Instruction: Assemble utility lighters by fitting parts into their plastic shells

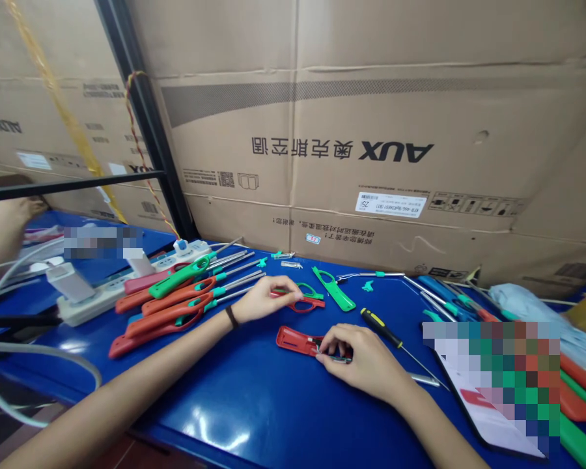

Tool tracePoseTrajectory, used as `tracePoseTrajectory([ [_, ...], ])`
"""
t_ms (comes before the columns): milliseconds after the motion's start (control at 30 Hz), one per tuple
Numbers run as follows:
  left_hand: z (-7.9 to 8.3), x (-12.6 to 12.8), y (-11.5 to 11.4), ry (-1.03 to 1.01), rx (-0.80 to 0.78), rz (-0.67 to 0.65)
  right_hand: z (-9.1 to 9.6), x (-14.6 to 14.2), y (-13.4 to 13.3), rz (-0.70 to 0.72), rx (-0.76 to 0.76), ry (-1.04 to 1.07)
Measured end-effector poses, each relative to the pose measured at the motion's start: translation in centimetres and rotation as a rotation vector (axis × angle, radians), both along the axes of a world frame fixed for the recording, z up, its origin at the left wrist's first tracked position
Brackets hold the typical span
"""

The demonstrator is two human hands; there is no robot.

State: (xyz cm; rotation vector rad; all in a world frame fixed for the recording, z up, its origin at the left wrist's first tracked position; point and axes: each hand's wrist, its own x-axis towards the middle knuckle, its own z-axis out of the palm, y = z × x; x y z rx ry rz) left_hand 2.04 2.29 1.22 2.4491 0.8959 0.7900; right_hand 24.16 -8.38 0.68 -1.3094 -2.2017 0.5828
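My right hand (359,358) rests on the blue table (254,404), its fingers pinched on a small dark metal part that sits in a red plastic shell half (293,340). My left hand (266,298) reaches further back, fingers curled on another red shell half (305,304) lying beside a green one (308,291). A black and yellow screwdriver (385,331) lies just right of my right hand. A loose green shell half (334,290) lies behind it.
Several assembled red and green long-nosed lighters (176,303) lie piled at the left, near a white power strip (92,296). More lighters and metal tubes (449,299) sit at the right. Big cardboard boxes (371,130) wall the back. Another person's hand (7,218) shows far left.
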Motion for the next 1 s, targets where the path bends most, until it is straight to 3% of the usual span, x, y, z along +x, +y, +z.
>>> tracePoseTrajectory([
  [267,-0.3,0.4,7.8,0.187,0.187,0.302,0.3,0.0,-0.1,0.004,0.068,-0.071],
  [467,-0.9,2.1,9.3,0.241,0.22,0.302,0.3,0.0,-0.1,0.004,0.072,-0.067],
  [600,-0.1,2.2,7.4,0.2,0.234,0.253,0.3,0.0,-0.1,0.01,0.081,-0.053],
  [733,1.1,1.5,2.9,0.175,0.212,0.088,0.2,0.0,-0.1,0.014,0.102,-0.042],
  [800,1.4,1.2,0.2,0.163,0.202,-0.058,0.3,0.1,-0.1,0.008,0.111,-0.046],
  [900,1.3,0.6,-2.9,0.152,0.221,-0.202,0.4,0.1,-0.1,-0.006,0.117,-0.058],
  [1000,0.5,0.1,-4.5,0.168,0.225,-0.23,0.5,0.2,-0.1,-0.007,0.113,-0.051],
])
